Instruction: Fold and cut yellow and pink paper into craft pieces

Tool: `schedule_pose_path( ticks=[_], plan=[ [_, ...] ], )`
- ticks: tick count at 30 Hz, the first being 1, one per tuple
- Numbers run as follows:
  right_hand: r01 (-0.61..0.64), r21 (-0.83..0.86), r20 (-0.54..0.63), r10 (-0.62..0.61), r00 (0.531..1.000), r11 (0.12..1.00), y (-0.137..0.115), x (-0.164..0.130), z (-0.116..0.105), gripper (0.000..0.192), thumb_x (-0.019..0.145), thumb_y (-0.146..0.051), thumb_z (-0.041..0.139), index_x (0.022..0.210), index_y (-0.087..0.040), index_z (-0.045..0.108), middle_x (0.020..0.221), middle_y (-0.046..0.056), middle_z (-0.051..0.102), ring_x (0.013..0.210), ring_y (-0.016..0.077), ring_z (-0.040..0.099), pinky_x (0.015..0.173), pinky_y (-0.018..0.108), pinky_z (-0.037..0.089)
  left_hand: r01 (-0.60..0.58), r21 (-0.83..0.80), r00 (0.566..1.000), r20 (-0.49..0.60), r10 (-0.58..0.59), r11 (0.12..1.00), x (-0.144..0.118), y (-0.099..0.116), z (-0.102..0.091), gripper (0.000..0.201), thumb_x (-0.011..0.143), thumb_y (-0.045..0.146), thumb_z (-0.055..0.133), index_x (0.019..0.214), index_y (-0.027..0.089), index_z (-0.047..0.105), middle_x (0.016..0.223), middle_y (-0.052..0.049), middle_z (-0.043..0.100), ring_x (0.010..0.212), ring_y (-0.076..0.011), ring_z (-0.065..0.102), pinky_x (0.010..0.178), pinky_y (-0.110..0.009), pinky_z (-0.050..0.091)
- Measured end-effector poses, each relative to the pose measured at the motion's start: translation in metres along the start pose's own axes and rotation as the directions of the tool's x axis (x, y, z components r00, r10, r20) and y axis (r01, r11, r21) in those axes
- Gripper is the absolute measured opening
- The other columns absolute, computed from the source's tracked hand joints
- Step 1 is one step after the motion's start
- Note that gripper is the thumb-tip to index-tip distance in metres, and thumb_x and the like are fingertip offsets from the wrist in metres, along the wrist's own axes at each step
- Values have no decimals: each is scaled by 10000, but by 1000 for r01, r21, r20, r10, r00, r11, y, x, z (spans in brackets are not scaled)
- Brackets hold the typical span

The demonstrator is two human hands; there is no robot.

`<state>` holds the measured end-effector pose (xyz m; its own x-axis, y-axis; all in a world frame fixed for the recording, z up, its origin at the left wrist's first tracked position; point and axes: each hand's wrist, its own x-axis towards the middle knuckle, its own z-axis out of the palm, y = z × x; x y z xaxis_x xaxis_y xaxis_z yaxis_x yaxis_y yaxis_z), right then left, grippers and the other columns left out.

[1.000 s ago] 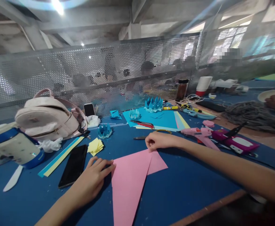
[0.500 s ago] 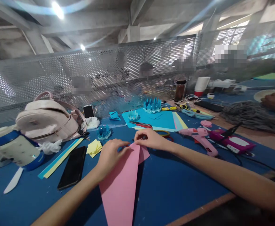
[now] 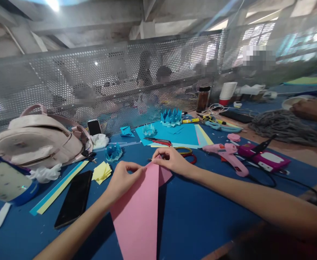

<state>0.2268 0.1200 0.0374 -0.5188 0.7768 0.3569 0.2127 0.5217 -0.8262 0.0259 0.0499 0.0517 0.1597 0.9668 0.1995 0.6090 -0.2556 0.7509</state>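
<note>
A pink sheet of paper [image 3: 140,213], folded into a long triangle, lies on the blue table [image 3: 201,216] with its narrow end pointing away from me. My left hand [image 3: 123,178] pinches the folded edge near the far tip. At that same tip my right hand [image 3: 170,161] grips the paper from the right side. Both hands meet at the top corner of the sheet.
A black phone [image 3: 74,198] and blue and yellow paper strips [image 3: 58,187] lie left. A pink backpack [image 3: 39,139] stands at far left. Blue folded paper pieces [image 3: 171,117], red scissors [image 3: 158,141], a pink glue gun [image 3: 227,153] and grey yarn [image 3: 285,126] lie beyond. A perforated metal screen [image 3: 106,79] backs the table.
The paper went from lying flat and wide to a narrower folded triangle. My left hand moved from the sheet's left edge up to the far tip beside my right hand.
</note>
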Motion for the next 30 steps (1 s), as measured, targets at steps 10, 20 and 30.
schedule_pose_path(
  ticks=[10,20,30],
  plan=[
    [-37,-3,-8,37,999,999,6,4,-2,278,779,-422,658,733,-149,670,719,20,622,624,128,495,567,251,338,123,-51,991,-43,-125,991,-42,-32,-22,360,805,424,602,687,139,786,722,-74,763,699,-255,690,606,-274,494],
    [-68,-22,-78,66,995,997,16,14,-10,269,778,-423,645,715,-162,661,765,34,641,707,162,550,628,268,396,133,-126,977,-152,-152,983,-64,-53,-31,293,788,394,639,711,161,800,739,-58,771,753,-279,715,677,-304,541],
    [-113,29,-36,114,993,993,24,19,-16,301,743,-456,683,714,-157,666,747,28,632,691,156,546,642,279,394,85,-153,965,-235,-120,985,-65,-55,-37,244,803,351,658,710,167,790,778,-58,778,751,-263,731,690,-298,565]
  ],
)
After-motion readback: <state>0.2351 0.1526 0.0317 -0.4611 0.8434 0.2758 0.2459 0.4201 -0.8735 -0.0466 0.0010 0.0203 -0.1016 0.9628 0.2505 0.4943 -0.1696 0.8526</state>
